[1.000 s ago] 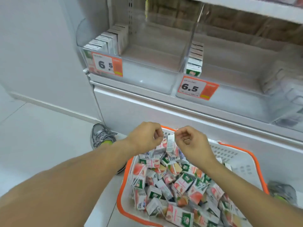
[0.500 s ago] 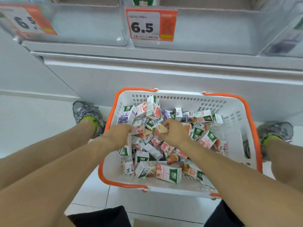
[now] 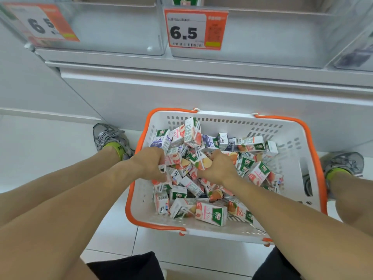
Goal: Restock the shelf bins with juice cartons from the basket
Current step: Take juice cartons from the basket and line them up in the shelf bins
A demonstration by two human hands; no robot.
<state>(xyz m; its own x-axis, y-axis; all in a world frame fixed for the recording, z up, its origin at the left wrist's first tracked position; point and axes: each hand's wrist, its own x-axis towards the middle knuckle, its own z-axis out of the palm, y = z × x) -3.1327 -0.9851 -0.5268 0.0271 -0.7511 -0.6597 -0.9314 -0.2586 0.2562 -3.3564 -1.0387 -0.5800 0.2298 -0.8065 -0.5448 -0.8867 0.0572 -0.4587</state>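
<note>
A white basket with an orange rim (image 3: 314, 146) stands on the floor under the shelf, filled with several small juice cartons (image 3: 210, 214). Both hands are down in the pile. My left hand (image 3: 150, 164) has its fingers curled round a pink and white carton at the pile's left side. My right hand (image 3: 218, 168) grips a carton with a peach picture near the middle. Clear shelf bins (image 3: 121, 27) run along the top, and one carton (image 3: 186, 0) shows at the upper edge.
Orange price tags reading 6.5 (image 3: 194, 29) hang on the bin fronts. A white cabinet panel (image 3: 201, 93) sits between the shelf and the floor. My grey shoes (image 3: 110, 138) flank the basket on the white tiles.
One second ago my hands were raised above the basket and the view showed the bins. They have since dropped into the pile and closed on cartons, and the view has tilted down.
</note>
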